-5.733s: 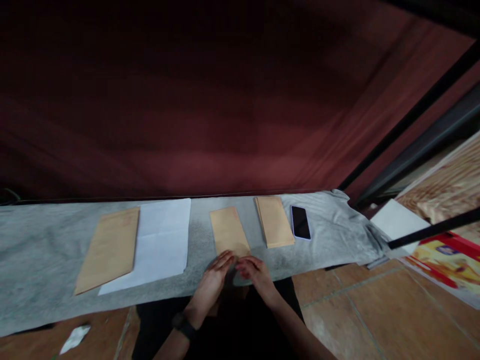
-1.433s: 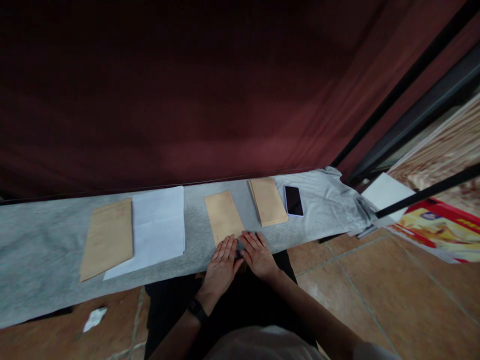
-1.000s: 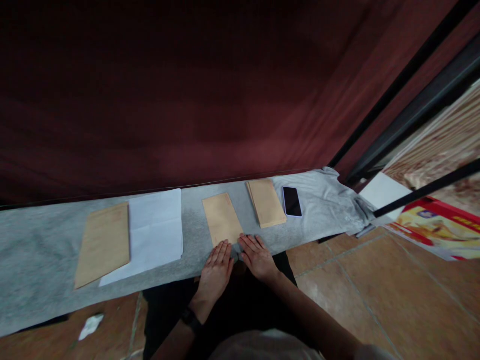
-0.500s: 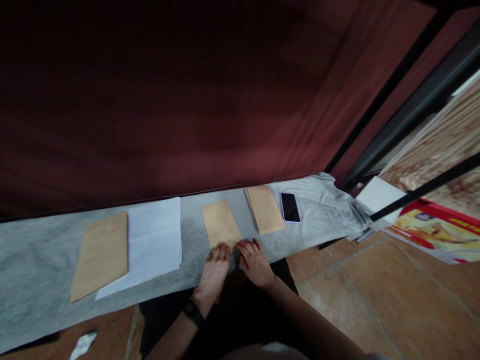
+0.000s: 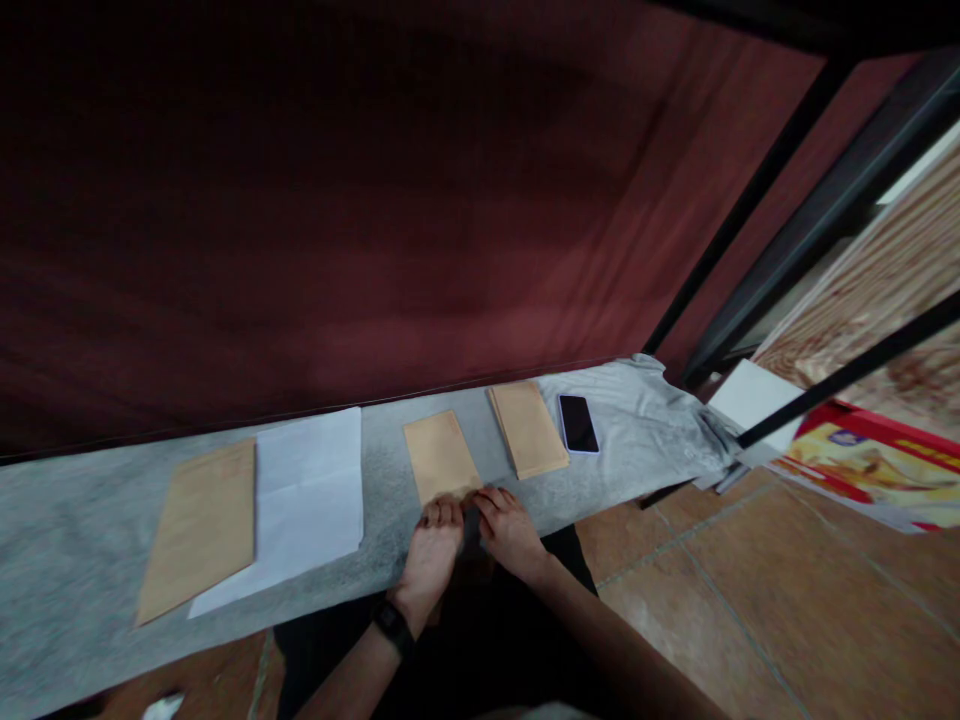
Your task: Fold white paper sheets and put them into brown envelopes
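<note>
A brown paper envelope (image 5: pixel 442 455) lies on the grey cloth surface in front of me. My left hand (image 5: pixel 437 545) has its fingers curled over the near end of the envelope, at its left corner. At the right corner, my right hand (image 5: pixel 508 525) grips the same edge with bent fingers, its thumb side hidden. To the right lies a stack of similar brown envelopes (image 5: pixel 529 430). Left of my hands, white paper sheets (image 5: pixel 311 490) lie partly under larger brown envelopes (image 5: pixel 202 530).
A dark-screened phone (image 5: pixel 578 424) lies right of the stack. The grey cloth (image 5: pixel 637 430) is crumpled at its right end, near a dark metal frame (image 5: pixel 739 205). A red and yellow box (image 5: pixel 862 455) stands at the right above the tiled floor (image 5: pixel 705 600). Dark red curtain (image 5: pixel 420 250) hangs behind.
My fingers have curled more tightly along the near edge of the envelope. The whole scene sits slightly lower in view as the camera has tilted.
</note>
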### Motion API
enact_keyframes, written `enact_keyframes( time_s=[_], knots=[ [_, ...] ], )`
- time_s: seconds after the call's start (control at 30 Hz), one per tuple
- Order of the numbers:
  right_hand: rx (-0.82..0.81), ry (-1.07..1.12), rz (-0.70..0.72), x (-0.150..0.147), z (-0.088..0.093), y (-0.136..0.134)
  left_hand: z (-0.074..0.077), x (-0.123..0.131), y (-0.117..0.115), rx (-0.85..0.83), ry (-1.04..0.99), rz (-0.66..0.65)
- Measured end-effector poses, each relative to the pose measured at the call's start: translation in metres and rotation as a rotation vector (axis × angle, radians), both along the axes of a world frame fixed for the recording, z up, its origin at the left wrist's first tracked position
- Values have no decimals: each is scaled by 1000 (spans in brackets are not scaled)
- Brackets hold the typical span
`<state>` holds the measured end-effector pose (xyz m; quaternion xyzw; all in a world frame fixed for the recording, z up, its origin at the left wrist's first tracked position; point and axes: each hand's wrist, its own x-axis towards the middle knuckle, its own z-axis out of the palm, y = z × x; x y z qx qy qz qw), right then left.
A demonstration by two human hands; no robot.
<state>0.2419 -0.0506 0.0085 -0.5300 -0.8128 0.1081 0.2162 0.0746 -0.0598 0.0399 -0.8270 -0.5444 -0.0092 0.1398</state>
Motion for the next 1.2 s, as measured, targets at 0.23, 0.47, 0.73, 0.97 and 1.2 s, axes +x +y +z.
enact_keyframes(
  time_s=[0.23, 0.47, 0.73, 0.97, 1.2],
  knots=[
    [-218, 719, -257, 6, -4, 10, 49, -10, 14, -11, -408, 121],
    [-831, 1446, -231, -14, 24, 0, 49, -6, 24, -102, -1576, 376],
    [-822, 1420, -247, -34, 19, -5, 2, 14, -11, -447, -2188, 650],
    [-752, 1079, -125, -24, 3, 13, 7, -8, -9, -388, -2324, 808],
    [-281, 716, -201, -7, 0, 14, -8, -19, -7, -604, -2013, 833]
  ],
)
